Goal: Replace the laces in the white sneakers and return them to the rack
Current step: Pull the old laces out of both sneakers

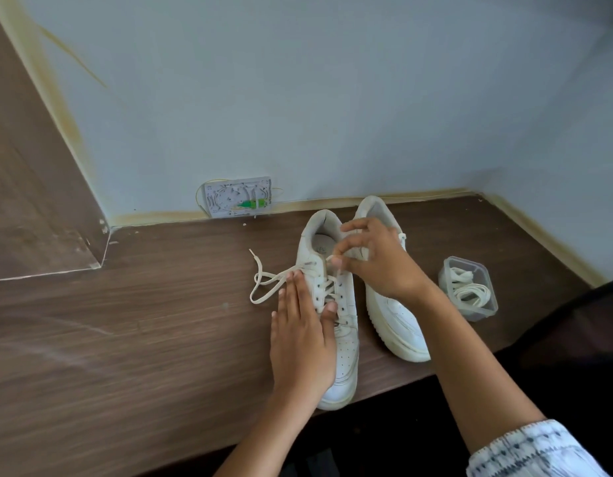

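Right sneaker's (398, 315) laces behind hand (380, 259)

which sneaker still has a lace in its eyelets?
The left sneaker, under the left hand; its lace trails onto the table. The right sneaker beside it shows no lace.

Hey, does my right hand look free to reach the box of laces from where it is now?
Probably not at once. The right hand is pinching the lace at the left sneaker. The box lies uncovered on the table, right of the other sneaker; nothing blocks it once you let go.
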A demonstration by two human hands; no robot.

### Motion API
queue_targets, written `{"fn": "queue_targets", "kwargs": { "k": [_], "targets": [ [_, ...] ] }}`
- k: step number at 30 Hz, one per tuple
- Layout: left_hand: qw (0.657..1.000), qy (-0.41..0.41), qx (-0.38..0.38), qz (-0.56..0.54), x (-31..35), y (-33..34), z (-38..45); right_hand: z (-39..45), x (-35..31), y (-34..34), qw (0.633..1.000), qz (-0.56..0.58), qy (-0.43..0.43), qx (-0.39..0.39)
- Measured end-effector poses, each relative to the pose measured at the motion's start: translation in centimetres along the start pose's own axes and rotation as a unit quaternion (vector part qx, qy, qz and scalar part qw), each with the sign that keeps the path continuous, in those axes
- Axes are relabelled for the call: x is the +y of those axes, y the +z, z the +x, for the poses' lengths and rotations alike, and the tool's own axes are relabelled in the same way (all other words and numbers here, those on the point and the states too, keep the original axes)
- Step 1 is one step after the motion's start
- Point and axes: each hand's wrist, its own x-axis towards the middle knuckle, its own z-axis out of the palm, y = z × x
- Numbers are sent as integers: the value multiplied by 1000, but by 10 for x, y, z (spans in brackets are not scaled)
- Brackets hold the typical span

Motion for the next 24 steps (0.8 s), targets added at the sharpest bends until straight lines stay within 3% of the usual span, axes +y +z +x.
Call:
{"fn": "queue_targets", "kwargs": {
  "k": [5,8,10,14,17,21,24],
  "targets": [
    [1000,-7,7,10,0,4,1,-19,16,3,990,88,46,103],
    [1000,-5,9,4,1,4,3,-22,18,8,984,19,29,173],
    [1000,-4,10,5,0,4,3,-19,11,6,987,-28,1,159],
    [1000,4,22,3,-1,5,3,-10,-8,21,980,-186,-27,59],
    [1000,2,28,3,-2,6,3,-5,-11,31,961,-271,-33,55],
    [999,-6,34,5,1,5,1,-1,-9,31,973,-206,-47,94],
    [999,-14,27,14,3,3,0,-6,-1,25,970,-92,-73,214]
  ]
}}
